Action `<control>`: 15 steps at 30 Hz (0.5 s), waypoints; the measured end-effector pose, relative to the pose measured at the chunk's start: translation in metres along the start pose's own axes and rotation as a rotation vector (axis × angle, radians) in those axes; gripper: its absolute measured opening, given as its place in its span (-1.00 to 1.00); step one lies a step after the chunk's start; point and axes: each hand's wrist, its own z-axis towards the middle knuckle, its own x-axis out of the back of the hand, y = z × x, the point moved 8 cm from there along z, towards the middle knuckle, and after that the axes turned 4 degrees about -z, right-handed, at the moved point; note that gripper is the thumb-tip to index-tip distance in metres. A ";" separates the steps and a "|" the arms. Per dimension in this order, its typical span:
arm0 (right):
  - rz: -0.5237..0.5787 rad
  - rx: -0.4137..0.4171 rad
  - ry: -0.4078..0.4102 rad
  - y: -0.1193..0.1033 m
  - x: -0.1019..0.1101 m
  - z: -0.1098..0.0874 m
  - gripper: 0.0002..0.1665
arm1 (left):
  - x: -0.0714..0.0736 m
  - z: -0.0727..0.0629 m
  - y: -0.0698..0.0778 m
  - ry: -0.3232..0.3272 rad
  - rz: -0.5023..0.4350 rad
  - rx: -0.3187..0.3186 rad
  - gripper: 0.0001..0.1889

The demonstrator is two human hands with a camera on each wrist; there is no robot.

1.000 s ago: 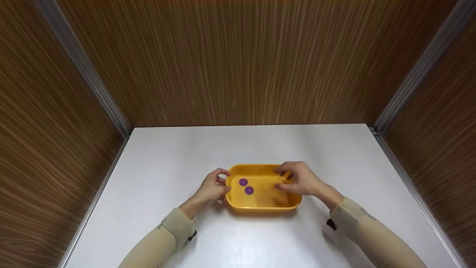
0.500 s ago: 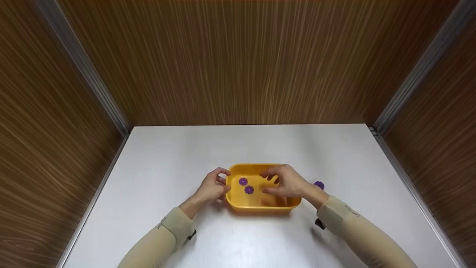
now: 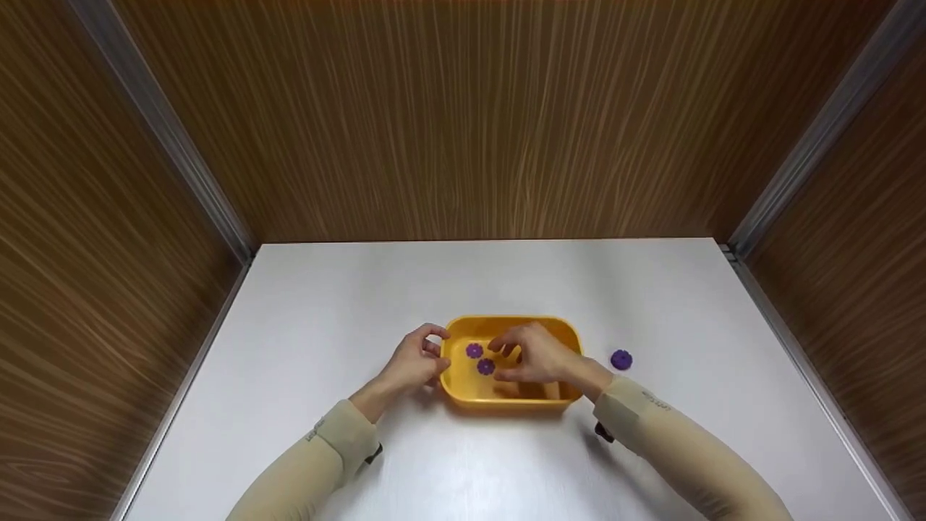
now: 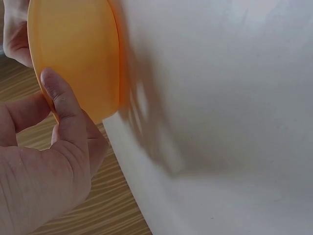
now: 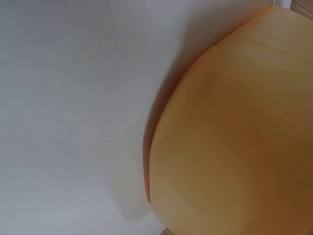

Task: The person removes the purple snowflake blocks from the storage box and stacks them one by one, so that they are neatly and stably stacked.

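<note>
A yellow plastic tray [image 3: 524,402] with rounded corners sits on the table in the head view. Two purple flower-shaped pieces lie inside it, one flower piece [image 3: 474,350] slightly behind the other flower piece [image 3: 486,367]. My left hand [image 3: 414,359] grips the tray's left rim; the left wrist view shows the fingers [image 4: 63,98] on the tray wall [image 4: 80,54]. Inside the tray's outline, my right hand [image 3: 534,354] has its thumb and fingers spread beside the flower pieces, holding nothing visible. The right wrist view is filled by the tray's outer side [image 5: 230,132], the hand itself out of sight.
A third purple flower piece [image 3: 621,359] lies on the white table [image 3: 506,278] right of the tray, close to my right forearm. Wood-grain panels [image 3: 477,123] enclose the table at the back and both sides, with metal strips along the corners.
My right hand has moved left across the tray toward the flower pieces, uncovering the flower piece on the table at right. The left hand keeps its grip on the rim.
</note>
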 end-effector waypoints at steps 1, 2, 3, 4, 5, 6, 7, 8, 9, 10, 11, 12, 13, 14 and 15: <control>0.000 -0.010 -0.008 0.001 -0.002 0.001 -0.43 | 0.000 0.000 0.000 0.001 -0.002 0.000 -0.46; 0.001 -0.018 -0.014 0.002 -0.003 0.003 -0.43 | 0.000 0.000 0.000 0.003 -0.004 0.001 -0.46; 0.003 -0.023 -0.019 0.003 -0.004 0.004 -0.43 | 0.000 0.000 0.001 0.004 -0.005 0.002 -0.46; 0.004 -0.030 -0.024 0.004 -0.006 0.006 -0.43 | 0.001 0.000 0.001 0.004 -0.006 0.001 -0.46; 0.004 -0.034 -0.028 0.004 -0.007 0.007 -0.43 | 0.001 0.000 0.001 0.004 -0.006 0.001 -0.47; 0.003 -0.039 -0.033 0.005 -0.009 0.008 -0.43 | 0.001 0.000 0.000 0.002 -0.006 0.006 -0.47; 0.002 -0.047 -0.040 0.006 -0.011 0.010 -0.43 | 0.001 0.000 0.000 0.000 -0.007 0.007 -0.47; 0.005 -0.050 -0.044 0.006 -0.012 0.011 -0.44 | 0.001 0.000 0.000 -0.003 -0.009 0.004 -0.47; 0.007 -0.055 -0.049 0.007 -0.014 0.012 -0.45 | 0.000 0.000 0.000 -0.006 -0.011 0.001 -0.47; 0.009 -0.059 -0.055 0.007 -0.015 0.013 -0.46 | 0.000 0.000 0.000 -0.010 -0.012 -0.002 -0.47; 0.011 -0.061 -0.060 0.007 -0.016 0.015 -0.47 | 0.000 0.000 0.000 -0.013 -0.014 -0.005 -0.47; 0.015 -0.064 -0.066 0.007 -0.018 0.016 -0.48 | 0.000 0.000 0.000 -0.016 -0.016 -0.008 -0.47; 0.020 -0.070 -0.072 0.007 -0.019 0.017 -0.48 | 0.000 0.000 0.000 -0.018 -0.017 -0.012 -0.47; 0.023 -0.073 -0.076 0.007 -0.019 0.018 -0.49 | 0.001 0.000 0.001 -0.019 -0.016 -0.016 -0.47; 0.021 -0.079 -0.080 0.007 -0.020 0.019 -0.50 | 0.001 0.000 0.000 -0.020 -0.016 -0.015 -0.46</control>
